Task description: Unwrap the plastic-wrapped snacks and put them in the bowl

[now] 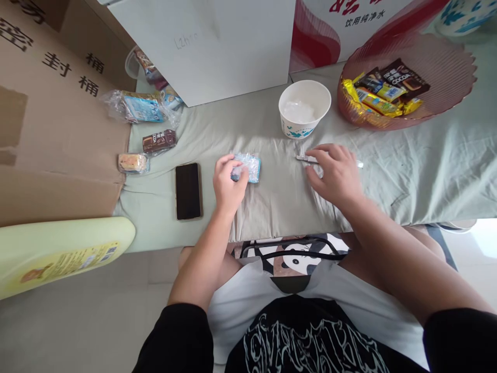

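My left hand has its thumb and fingers closed on a small blue packet in crinkled clear plastic, which rests on the cloth. My right hand is over a slim silver-grey tool that looks like a box cutter and lies flat. Its fingertips are at the tool, with thumb and fingers apart; the palm hides the middle of the tool. Just beyond the right hand stands a white paper bowl with a blue pattern and clear crumpled plastic inside.
A phone lies left of my left hand. Farther left are a wrapped biscuit, a brown cocoa packet and a blue bag. A pink ribbed bowl of snacks stands right. Cardboard and white boxes border the table.
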The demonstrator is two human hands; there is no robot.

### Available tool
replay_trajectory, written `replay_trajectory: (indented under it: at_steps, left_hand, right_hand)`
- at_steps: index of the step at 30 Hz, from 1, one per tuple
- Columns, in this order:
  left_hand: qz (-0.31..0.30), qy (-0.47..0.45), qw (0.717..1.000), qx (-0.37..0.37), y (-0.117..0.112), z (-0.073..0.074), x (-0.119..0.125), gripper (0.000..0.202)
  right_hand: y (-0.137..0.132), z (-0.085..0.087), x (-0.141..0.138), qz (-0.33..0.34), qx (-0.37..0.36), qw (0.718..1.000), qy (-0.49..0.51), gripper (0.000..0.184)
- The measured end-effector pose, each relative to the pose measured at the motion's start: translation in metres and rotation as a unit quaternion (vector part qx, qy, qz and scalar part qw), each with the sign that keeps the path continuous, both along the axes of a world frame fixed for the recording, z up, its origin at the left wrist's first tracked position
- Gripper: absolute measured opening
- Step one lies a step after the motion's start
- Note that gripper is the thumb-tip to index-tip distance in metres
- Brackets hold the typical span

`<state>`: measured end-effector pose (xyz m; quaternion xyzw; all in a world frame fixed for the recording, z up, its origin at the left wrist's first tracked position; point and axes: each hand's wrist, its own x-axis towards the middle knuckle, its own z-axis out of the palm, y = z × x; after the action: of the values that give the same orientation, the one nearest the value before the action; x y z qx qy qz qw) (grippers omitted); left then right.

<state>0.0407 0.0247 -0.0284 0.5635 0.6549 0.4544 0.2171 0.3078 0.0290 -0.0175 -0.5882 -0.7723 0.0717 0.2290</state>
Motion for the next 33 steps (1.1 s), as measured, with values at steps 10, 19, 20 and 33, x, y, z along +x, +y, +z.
replay_trajectory:
  at_steps: [10, 19, 20, 33]
  left_hand:
    - [-0.032, -0.516, 0.842, -0.154, -0.003, 0.027, 0.010, 0.015]
    - [0.117, -0.249, 0.961, -0.020, 0.007, 0.009, -0.034, 0.030]
    - [0.090, -0.198, 0.976, -0.007, 0.007, 0.008, -0.036, 0.030]
    - [-0.064, -0.109, 0.991, -0.035, -0.022, 0.026, -0.024, 0.019]
  right_hand:
    - [-0.001, -0.010, -0.026, 0.226, -0.014, 0.960, 0.167, 0.019]
    - [0.011, 0.002, 0.007, 0.025, 0.047, 0.985, 0.161, 0.020]
    - [0.010, 0.003, 0.007, 0.011, 0.062, 0.987, 0.146, 0.026]
    - [-0.007, 0.011, -0.015, 0.166, 0.111, 0.980, 0.015, 0.013]
